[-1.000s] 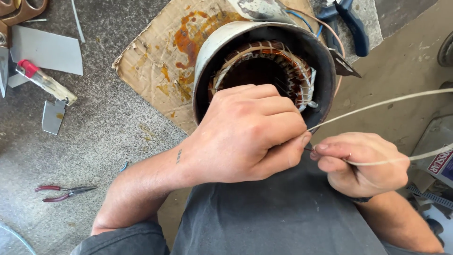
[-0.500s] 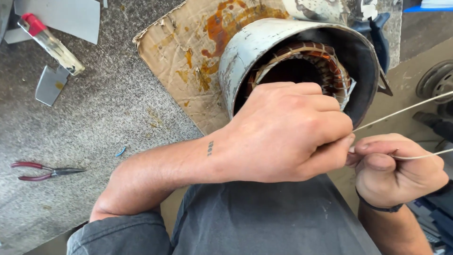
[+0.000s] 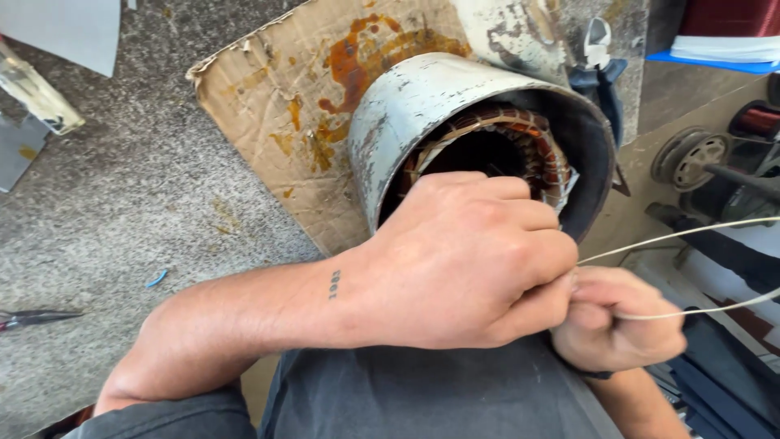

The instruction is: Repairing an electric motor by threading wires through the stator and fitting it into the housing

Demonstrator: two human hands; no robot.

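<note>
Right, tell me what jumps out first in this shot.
The big grey motor shell with copper windings inside lies on stained cardboard at top centre. In front of it the left hand and right hand meet, both pinching a pale cord that runs off to the right edge. Red-handled pliers lie at the far left edge.

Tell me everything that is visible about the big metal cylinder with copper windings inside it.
The metal cylinder is a wide, open-ended housing with worn whitish paint and dark chips. It lies on its side on a stained cardboard sheet, its open mouth facing the person. Inside, a ring of reddish copper windings with pale insulation lines the bore. The left hand rests at the lower rim, pinching a pale cord; the right hand grips the cord too.
</note>
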